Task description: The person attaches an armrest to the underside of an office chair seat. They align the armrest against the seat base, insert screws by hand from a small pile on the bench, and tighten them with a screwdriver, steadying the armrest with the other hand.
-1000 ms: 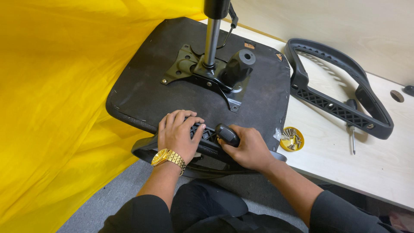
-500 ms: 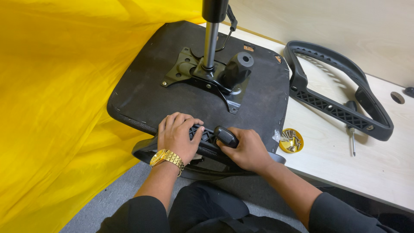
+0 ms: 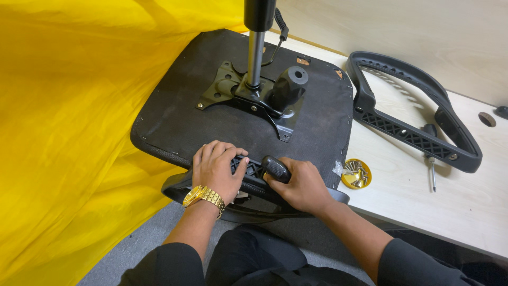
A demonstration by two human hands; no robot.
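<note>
upside-down office chair seat (image 3: 174, 114) lies on the light wood table (image 3: 465, 212), near edge overhanging toward the person. black fabric underside faces up, metal tilt mechanism (image 3: 254, 95) bolted at centre, gas cylinder (image 3: 256, 47) standing upright out of it.

left hand (image 3: 216, 170), gold watch (image 3: 203, 197) on the wrist, lies flat on a black plastic armrest (image 3: 254, 170) pressed against the seat's near edge; fingers together and spread over the top of it, pressing down, not wrapped round. right hand (image 3: 301, 185) is clamped on a black screwdriver handle (image 3: 276, 168), fingers curled tight round it, tip hidden against the armrest bracket.

second armrest (image 3: 413, 119) lies loose on the table to the right, well apart from the seat. a thin screwdriver (image 3: 431, 164) lies beside it. small yellow dish (image 3: 356, 173) of screws sits just beside the seat's right corner. yellow cloth (image 3: 69, 122) hangs on the left, touching the seat edge.

handling, my guess: armrest is rigid moulded plastic, light, ribbed so not slippery, best held across its bracket bar where the left hand is. seat with mechanism looks heavy and top-loaded by the cylinder, padded edge soft; it could tip since it overhangs, so hold down near the edge. screws small, easy to drop.
</note>
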